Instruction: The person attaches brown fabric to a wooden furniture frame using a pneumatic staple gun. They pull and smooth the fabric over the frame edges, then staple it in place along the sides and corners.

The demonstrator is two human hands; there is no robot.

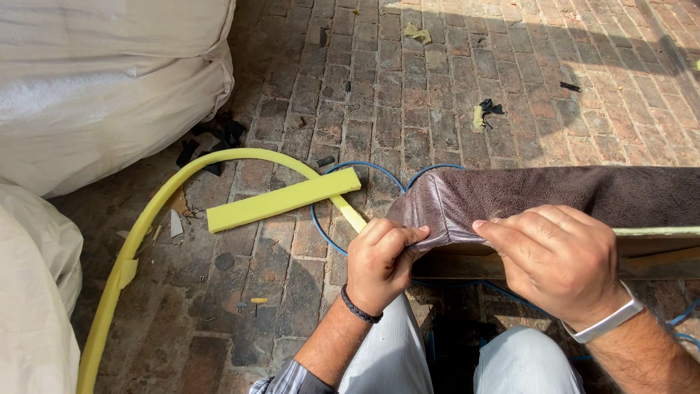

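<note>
1. The person's left hand point(379, 264) pinches the rounded end of a brown leather-like cover point(510, 197), thumb on top and fingers curled beneath, so the material is drawn tight round the corner of the padded piece it wraps.
2. The right hand point(558, 259) lies flat over the same cover just beside the left, fingers bent and pressing down with the fingertips on its lower edge; it appears to pin the material in place rather than grip it, and nothing is enclosed in the palm.
3. The covered piece stretches from the hands away to the right edge of the view, resting above the person's knees; a pale green foam edge point(656, 231) shows under the cover's lower border, probably the padding beneath.
4. A flat yellow foam strip point(284, 199) lies on the brick floor point(408, 87) to the left of the hands, apart from them.
5. A long curved yellow foam length point(138, 241) arcs over the bricks, passing under that strip.
6. A thin blue cord point(321, 226) loops on the floor behind the left hand.
7. Large white bulging sacks point(102, 80) fill the left side, and small dark and yellow scraps point(485, 113) dot the bricks farther off.
</note>
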